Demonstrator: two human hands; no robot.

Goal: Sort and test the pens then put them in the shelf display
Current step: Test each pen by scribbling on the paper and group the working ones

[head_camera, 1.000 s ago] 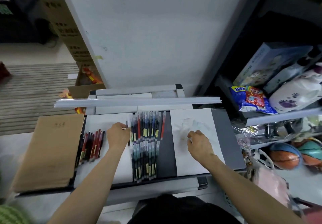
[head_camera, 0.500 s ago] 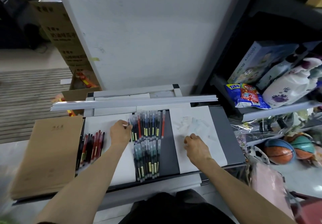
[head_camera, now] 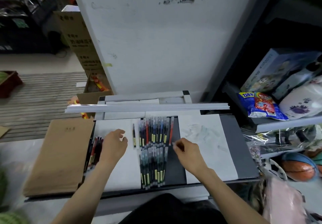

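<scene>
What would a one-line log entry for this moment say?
left hand open, beside loose pen | right hand by pen rows, grip unclear

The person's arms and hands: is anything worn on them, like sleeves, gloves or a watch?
Nothing shows. The left hand and the right hand have no gloves, no watch or band is seen, and both forearms are bare up to the frame's edge.
</scene>
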